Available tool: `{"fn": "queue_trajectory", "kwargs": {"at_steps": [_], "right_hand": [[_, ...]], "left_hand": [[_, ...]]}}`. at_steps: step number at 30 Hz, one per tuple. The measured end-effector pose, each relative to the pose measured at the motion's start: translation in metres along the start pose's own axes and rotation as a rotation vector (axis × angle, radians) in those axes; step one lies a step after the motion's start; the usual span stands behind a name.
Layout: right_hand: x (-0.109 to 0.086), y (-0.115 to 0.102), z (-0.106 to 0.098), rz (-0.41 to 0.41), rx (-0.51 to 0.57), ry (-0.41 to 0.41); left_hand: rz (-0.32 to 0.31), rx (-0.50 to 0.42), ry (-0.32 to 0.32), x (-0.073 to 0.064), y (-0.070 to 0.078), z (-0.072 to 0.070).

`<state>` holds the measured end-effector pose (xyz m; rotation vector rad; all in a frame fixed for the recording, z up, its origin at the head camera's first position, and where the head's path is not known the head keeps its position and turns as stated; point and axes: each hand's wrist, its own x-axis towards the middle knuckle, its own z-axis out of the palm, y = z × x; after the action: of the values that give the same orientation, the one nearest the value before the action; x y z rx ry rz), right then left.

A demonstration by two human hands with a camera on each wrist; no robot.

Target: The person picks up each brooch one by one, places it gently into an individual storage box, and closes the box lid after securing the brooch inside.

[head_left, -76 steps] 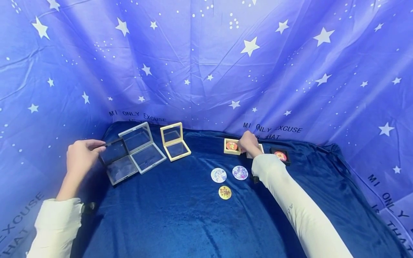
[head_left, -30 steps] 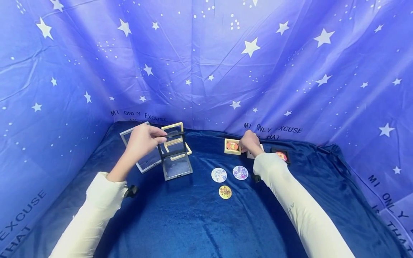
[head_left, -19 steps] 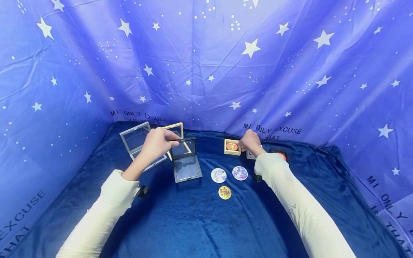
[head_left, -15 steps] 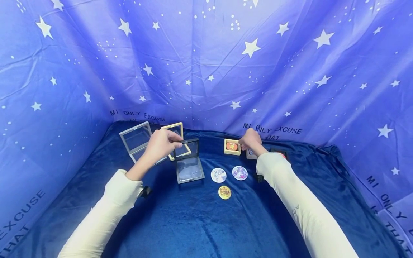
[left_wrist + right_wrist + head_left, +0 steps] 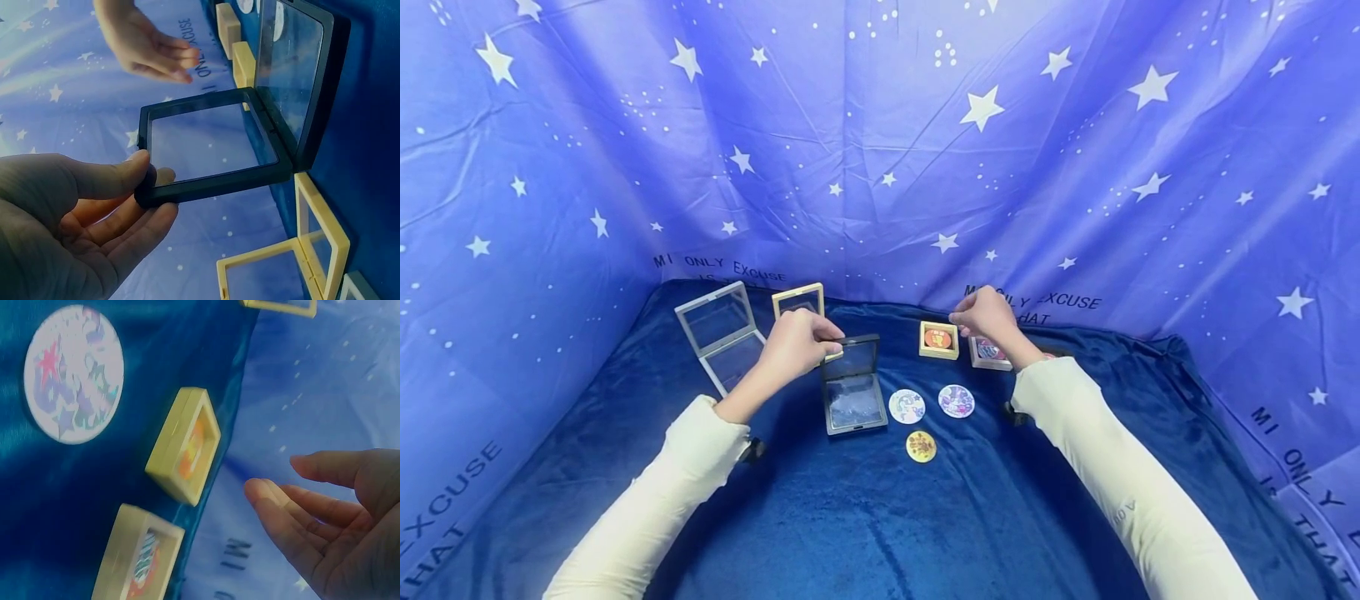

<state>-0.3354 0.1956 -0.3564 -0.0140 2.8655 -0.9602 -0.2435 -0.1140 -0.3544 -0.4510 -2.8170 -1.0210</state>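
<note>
My left hand [image 5: 793, 343] pinches the upper corner of an open, hinged black display frame [image 5: 219, 189] with clear film panels, between thumb and fingers. The frame's lower half lies toward the cloth, just left of the round badges. My right hand [image 5: 988, 318] hovers over two small boxes, holding nothing; a gap shows between thumb and fingers in the right wrist view. Under it are a small yellow box [image 5: 938, 340] with a red-orange round inside and a pale box [image 5: 990, 352] with a patterned round.
Round badges lie flat: a white one [image 5: 907, 407], a purple one [image 5: 957, 402] and a yellow one [image 5: 921, 447]. A grey-white hinged frame [image 5: 713, 321] and a yellow hinged frame [image 5: 797, 292] stand open behind my left hand. My right sleeve [image 5: 1060, 392] mostly hides a black box.
My left hand has carried the black frame from the far left, past the other frames, to beside the badges. My right hand has lifted off the small boxes.
</note>
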Motion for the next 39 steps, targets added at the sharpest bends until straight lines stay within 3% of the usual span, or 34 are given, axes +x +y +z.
{"fn": "queue_trajectory", "kwargs": {"at_steps": [11, 19, 26, 39], "right_hand": [[-0.041, -0.011, 0.018, -0.274, -0.084, -0.019], [-0.068, -0.01, 0.032, -0.471, -0.061, -0.16], [-0.086, -0.001, 0.047, -0.524, -0.082, -0.267], [-0.111, 0.015, 0.07, -0.597, -0.273, -0.321]], "left_hand": [[-0.036, -0.02, -0.054, 0.0, 0.001, 0.011], [-0.037, -0.032, -0.058, 0.0, -0.002, 0.015], [-0.02, -0.031, -0.053, 0.001, -0.005, 0.017], [-0.01, -0.023, -0.047, 0.003, -0.007, 0.02]]}}
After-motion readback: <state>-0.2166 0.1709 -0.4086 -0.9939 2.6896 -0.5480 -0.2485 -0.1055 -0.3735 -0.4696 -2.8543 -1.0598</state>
